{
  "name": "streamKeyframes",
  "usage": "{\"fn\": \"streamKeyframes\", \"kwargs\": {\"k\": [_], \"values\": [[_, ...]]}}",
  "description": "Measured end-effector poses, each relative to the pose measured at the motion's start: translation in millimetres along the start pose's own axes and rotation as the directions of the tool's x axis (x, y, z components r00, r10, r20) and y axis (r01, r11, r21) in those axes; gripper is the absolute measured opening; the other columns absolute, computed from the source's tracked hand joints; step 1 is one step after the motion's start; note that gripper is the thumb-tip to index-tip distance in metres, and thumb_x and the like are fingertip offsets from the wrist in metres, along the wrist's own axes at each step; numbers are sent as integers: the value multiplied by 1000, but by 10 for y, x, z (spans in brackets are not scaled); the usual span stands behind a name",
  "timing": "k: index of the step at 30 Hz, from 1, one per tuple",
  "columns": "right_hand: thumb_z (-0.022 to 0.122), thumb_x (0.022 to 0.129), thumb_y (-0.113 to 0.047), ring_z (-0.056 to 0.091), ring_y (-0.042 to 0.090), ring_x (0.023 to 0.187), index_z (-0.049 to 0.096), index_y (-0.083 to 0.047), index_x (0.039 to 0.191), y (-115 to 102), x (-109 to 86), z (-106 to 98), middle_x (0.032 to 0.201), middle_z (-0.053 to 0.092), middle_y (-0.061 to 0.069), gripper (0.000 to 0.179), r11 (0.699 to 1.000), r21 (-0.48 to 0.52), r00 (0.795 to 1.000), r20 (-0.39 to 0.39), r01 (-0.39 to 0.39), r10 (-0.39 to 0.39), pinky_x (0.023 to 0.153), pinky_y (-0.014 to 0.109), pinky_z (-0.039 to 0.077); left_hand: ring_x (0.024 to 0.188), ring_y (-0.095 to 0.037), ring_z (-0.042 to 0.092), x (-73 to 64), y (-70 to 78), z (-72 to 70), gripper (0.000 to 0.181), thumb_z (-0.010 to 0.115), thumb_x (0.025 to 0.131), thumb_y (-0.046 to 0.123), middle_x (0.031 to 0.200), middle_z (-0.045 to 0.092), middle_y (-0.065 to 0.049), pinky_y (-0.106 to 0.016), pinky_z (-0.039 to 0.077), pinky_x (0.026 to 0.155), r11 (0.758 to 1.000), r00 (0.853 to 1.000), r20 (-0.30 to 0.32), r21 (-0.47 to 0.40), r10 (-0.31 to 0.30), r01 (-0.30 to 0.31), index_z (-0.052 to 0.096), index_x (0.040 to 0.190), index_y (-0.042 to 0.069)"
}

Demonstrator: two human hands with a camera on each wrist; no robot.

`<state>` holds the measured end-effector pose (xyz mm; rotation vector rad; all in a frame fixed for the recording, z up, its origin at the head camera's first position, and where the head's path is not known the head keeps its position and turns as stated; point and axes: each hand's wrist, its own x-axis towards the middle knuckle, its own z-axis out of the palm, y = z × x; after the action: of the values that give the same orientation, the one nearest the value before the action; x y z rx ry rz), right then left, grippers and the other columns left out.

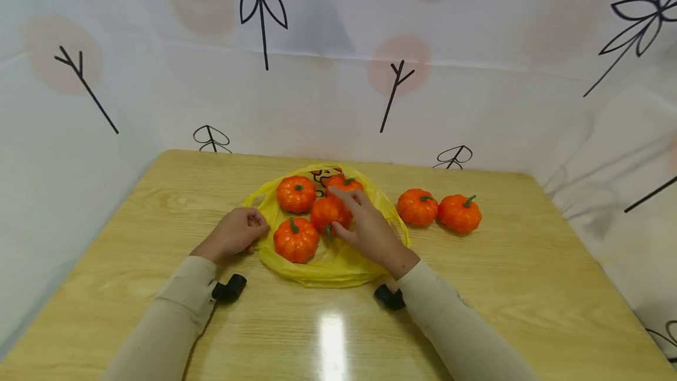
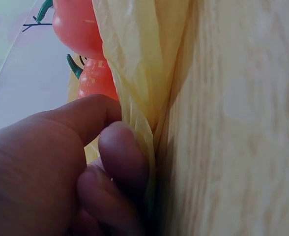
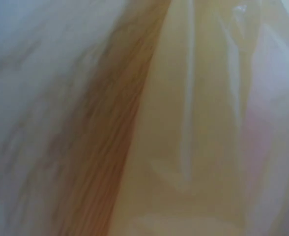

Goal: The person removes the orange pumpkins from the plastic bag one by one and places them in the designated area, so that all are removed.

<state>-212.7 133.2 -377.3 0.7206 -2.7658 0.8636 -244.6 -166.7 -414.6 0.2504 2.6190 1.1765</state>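
A yellow plastic bag [image 1: 346,272] lies spread on the table with several orange pumpkins on it, each with a green stem. In the head view my left hand [image 1: 238,232] is at the bag's left edge; the left wrist view shows its thumb and fingers [image 2: 122,157] pinching the yellow plastic. My right hand [image 1: 370,231] reaches over the bag from the right, its thumb and fingers spread about the middle pumpkin [image 1: 328,213], whose stem tilts toward me. Around it lie a left rear pumpkin [image 1: 296,194], a front pumpkin [image 1: 296,241] and a partly covered rear pumpkin [image 1: 342,182].
Two more pumpkins, a nearer one [image 1: 418,207] and a farther one [image 1: 460,214], sit side by side on the wooden table [image 1: 529,287] right of the bag. A patterned white cloth [image 1: 328,99] hangs behind the table. The right wrist view is blurred, mostly yellow plastic [image 3: 184,128].
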Motion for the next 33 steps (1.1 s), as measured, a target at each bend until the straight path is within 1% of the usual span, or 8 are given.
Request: {"fn": "streamKeyframes", "kwargs": {"k": [5,12,17,19,22,26,30,33], "values": [[69,93,-16,42,8,56,44,-24,151,12,-13,3,136,48,13,63,998,-62,1000,3,11,-11,53,20,43,47,-15,57,13,31,0,15,62,96,20,65,59,-3,-30,52,52,1000,1000,4,-8,-8,8,65,99,6],[73,91,-22,62,25,115,47,-15,143,22,-34,7,139,53,8,58,996,-82,1000,15,-22,23,95,39,56,47,-15,58,11,32,28,16,62,96,22,64,59,-3,-30,52,52,1000,1000,9,-6,-25,25,65,98,7],[74,91,-28,59,28,126,45,-12,143,-1,-80,-3,142,54,9,61,995,-63,997,-1,-76,76,102,44,52,47,-15,57,-3,17,28,15,62,96,21,64,59,-4,-30,52,51,999,1000,8,-14,-30,30,65,98,7],[74,91,-28,61,27,122,44,-13,145,-17,-108,-10,143,54,9,63,996,-69,998,-33,-64,62,100,44,53,47,-15,57,-6,9,27,16,62,96,22,64,59,-3,-30,52,51,999,999,11,-12,-30,30,65,98,7],[72,93,-27,66,20,84,41,-17,149,-45,-159,-24,143,52,10,65,998,-56,998,-69,-21,17,79,36,60,47,-15,58,-12,-4,20,16,62,97,23,64,59,-3,-29,52,51,999,999,19,-11,-37,38,65,99,7],[67,96,-26,36,6,46,38,-27,153,-74,-219,-57,141,48,9,64,1000,-4,996,-82,27,-28,49,22,45,47,-14,57,-12,-11,16,15,61,96,22,64,59,-3,-28,52,51,999,999,12,-3,-48,48,65,99,7],[66,97,-26,34,1,43,40,-27,152,-77,-264,-100,142,45,8,61,999,19,995,-98,37,-35,47,19,43,46,-14,57,-3,11,20,15,62,95,22,65,59,-3,-29,52,50,999,999,0,-3,-37,37,65,99,7],[67,96,-27,49,5,52,43,-24,150,-66,-296,-128,144,45,8,59,1000,4,993,-113,26,-26,57,23,52,46,-15,57,5,26,18,15,62,95,21,66,59,-4,-29,52,50,999,999,0,-13,-34,34,65,100,7]]}}
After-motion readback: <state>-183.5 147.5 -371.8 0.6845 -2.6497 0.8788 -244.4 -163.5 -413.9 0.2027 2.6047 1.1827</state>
